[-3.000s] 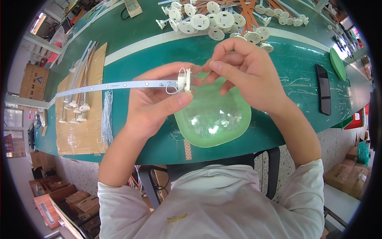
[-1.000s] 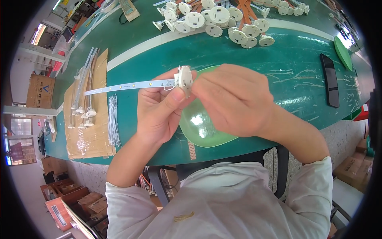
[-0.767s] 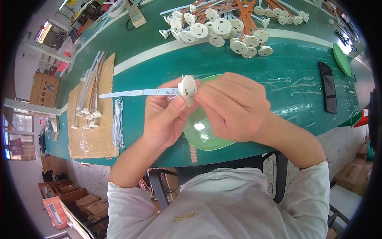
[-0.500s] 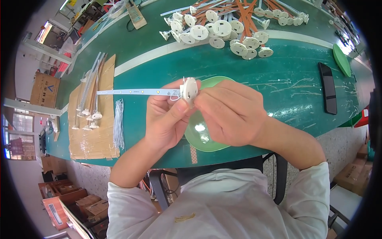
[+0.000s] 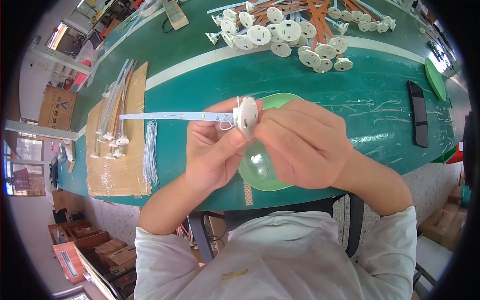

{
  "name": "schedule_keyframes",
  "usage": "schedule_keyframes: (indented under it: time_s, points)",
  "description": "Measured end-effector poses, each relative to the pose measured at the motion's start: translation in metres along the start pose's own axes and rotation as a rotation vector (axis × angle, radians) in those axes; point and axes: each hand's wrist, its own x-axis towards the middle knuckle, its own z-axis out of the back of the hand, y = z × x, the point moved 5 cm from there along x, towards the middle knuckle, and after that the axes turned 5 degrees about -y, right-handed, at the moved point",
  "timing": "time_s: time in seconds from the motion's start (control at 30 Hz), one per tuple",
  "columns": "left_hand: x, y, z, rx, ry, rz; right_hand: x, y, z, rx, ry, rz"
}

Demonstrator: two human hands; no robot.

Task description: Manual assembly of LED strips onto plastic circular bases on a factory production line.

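Between thumb and fingers, my left hand [image 5: 212,145] grips a round white end cap [image 5: 247,117] held on edge. A narrow LED strip [image 5: 172,116] runs from the cap out to the left, with a thin white wire looped where the two meet. My right hand [image 5: 305,142] is closed at the cap's right rim, fingertips pinched against its face. Whatever those fingertips hold, if anything, is hidden. Under both hands sits a light green plate [image 5: 267,182], partly covered by them.
Finished-looking strips with white caps [image 5: 290,31] lie heaped at the back. On the left, cardboard [image 5: 120,180] carries more strips [image 5: 116,105], beside a bundle of white wires [image 5: 150,152]. A black phone [image 5: 417,112] and another green plate [image 5: 435,80] lie right.
Both hands and the cap appear slightly further right, along with a small shift of the whole view. The left-hand grip and the right-hand pinch look the same.
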Motion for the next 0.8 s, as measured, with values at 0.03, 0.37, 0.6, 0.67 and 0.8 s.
schedule_keyframes:
  time_s: [0.03, 0.37, 0.6, 0.67, 0.8]
  points:
    - [0.0002, 0.0009, 0.0018, 0.01, -0.011, 0.01, -0.0008, 0.0004, -0.0012, -0.001, -0.005, 0.008]
    - [0.0028, -0.0032, 0.0008, -0.01, 0.031, -0.011, -0.0028, -0.0057, -0.0025, 0.009, -0.011, 0.022]
    - [-0.0013, 0.0016, -0.0002, -0.089, 0.014, 0.065, -0.0044, -0.0047, -0.0024, -0.014, -0.091, 0.095]
    - [-0.0017, 0.0038, -0.0017, -0.088, 0.013, 0.068, -0.0043, -0.0022, -0.0021, -0.039, -0.171, 0.149]
    - [0.0004, 0.0062, 0.0016, -0.049, 0.032, 0.025, -0.0032, 0.0028, 0.0019, -0.022, -0.106, 0.12]
